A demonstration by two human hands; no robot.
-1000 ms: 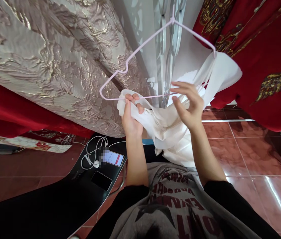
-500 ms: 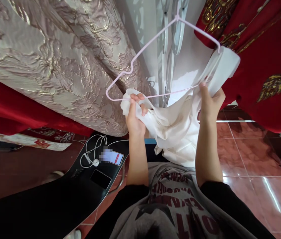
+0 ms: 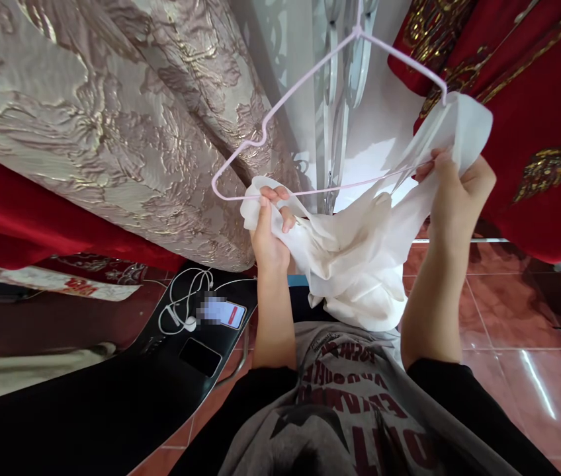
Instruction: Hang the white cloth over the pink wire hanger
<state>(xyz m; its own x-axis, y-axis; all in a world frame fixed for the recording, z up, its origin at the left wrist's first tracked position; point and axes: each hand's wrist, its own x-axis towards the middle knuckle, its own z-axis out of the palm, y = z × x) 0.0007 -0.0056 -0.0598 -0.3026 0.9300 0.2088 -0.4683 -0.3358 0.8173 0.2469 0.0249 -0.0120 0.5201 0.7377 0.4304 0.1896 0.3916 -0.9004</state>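
Observation:
A pale pink clothes hanger (image 3: 305, 74) hangs in front of me, its hook running out of the top of the view. One end of a white garment (image 3: 360, 248) is drawn over the hanger's right shoulder, and its folds sag across to the left and down onto my lap. My left hand (image 3: 273, 228) is closed on the garment's left edge, with fingers beside the hanger's bottom bar near its left corner. My right hand (image 3: 456, 188) pinches the cloth below the hanger's right end. The garment's exact kind is hard to make out.
A black bench (image 3: 126, 390) at left holds a lit phone (image 3: 228, 313), a dark phone (image 3: 201, 357) and white earphones (image 3: 190, 322). Patterned beige-pink fabric (image 3: 126, 132) hangs at left, red gold-trimmed cloth (image 3: 523, 145) at right. Red floor tiles (image 3: 499, 311) lie below.
My right hand has moved right and slightly up, pulling the cloth farther out over the hanger's right end. My left hand has stayed put. A pale blurred shape has appeared behind the bench at left.

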